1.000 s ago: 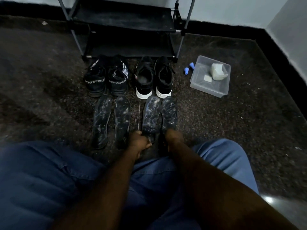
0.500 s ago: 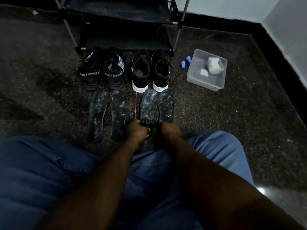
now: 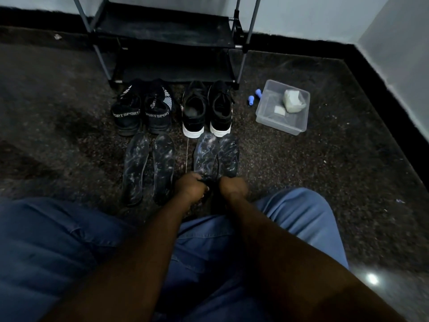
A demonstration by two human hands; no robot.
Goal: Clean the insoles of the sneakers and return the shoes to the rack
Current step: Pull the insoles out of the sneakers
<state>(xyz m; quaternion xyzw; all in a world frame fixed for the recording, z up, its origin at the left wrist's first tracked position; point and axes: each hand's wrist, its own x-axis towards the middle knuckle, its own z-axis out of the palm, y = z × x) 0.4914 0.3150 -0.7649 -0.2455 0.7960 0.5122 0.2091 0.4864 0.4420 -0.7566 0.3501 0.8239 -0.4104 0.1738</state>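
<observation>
Your left hand [image 3: 190, 188] sits at lower centre of the frame, fingers curled round the heel end of the third insole [image 3: 205, 156], counting from the left. It grips that insole. Your right hand [image 3: 233, 187] is just beside it, knuckles up, fingers curled at the heel end of the fourth insole [image 3: 228, 156]. I cannot tell whether it actually holds that insole or merely rests on it.

All four insoles lie on the dark speckled floor [image 3: 325, 182] in a row across the middle of the frame, toes pointing towards the top. The first insole [image 3: 135, 168] and second insole [image 3: 163, 167] lie side by side, slightly apart, left of centre. The third and fourth lie close together at centre. Every one shows pale streaks and smears on its upper face.

Directly above the insoles stand the SPORT sneakers [image 3: 141, 115] on the left and the white-soled sneakers [image 3: 206, 112] on the right, heels towards you, on the floor. Above them, at top centre, stands the rack [image 3: 162, 43], its two dark shelves holding no shoes.

At right of centre, a clear plastic tub [image 3: 299, 125] rests on the floor with a pale wrapped block [image 3: 293, 101] inside. Two small blue pieces [image 3: 251, 99] lie just left of it. Your jeans [image 3: 58, 252] fill the bottom of the frame.
</observation>
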